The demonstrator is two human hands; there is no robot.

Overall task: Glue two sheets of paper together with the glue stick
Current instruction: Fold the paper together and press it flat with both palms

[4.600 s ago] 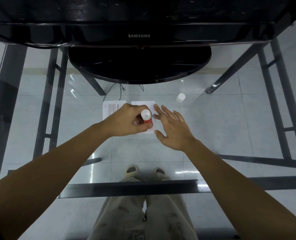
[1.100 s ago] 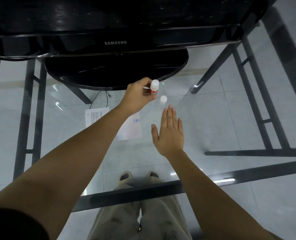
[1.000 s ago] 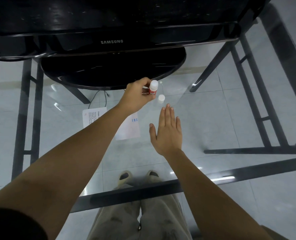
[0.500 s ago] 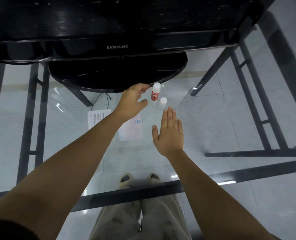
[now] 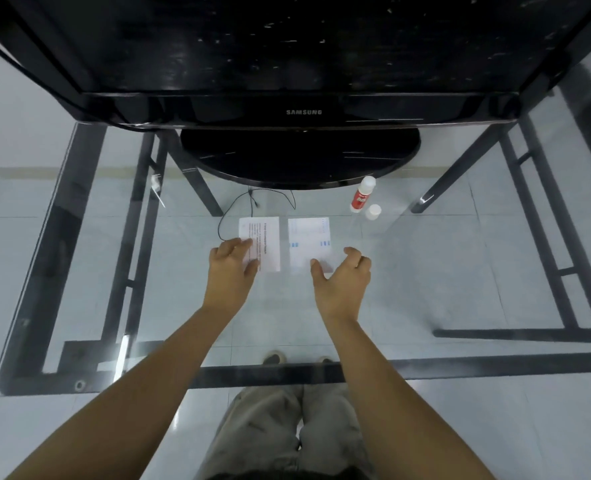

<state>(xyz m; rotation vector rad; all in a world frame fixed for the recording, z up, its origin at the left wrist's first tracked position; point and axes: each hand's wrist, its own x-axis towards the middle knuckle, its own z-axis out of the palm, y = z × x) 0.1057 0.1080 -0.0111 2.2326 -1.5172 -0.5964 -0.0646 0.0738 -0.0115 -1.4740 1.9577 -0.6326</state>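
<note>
Left hand point(image 5: 231, 271) rests, fingers loosely bent, on the left sheet point(image 5: 268, 244); right hand point(image 5: 342, 282), half-curled and holding nothing, touches the right sheet point(image 5: 309, 240). Two sheets lie side by side on the tabletop point(image 5: 425, 271), long sides running away from the person. One glue stick point(image 5: 360, 200) stands upright beyond, one cap point(image 5: 373, 212) beside it.

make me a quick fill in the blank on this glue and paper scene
1. The left hand reaches onto the ___ sheet, not the right sheet.
2. The glue stick stands with its white ___ off, right beside it.
3. The black monitor is branded ___.
4. Everything rests on a ___ table.

Missing words: left; cap; Samsung; glass
</note>
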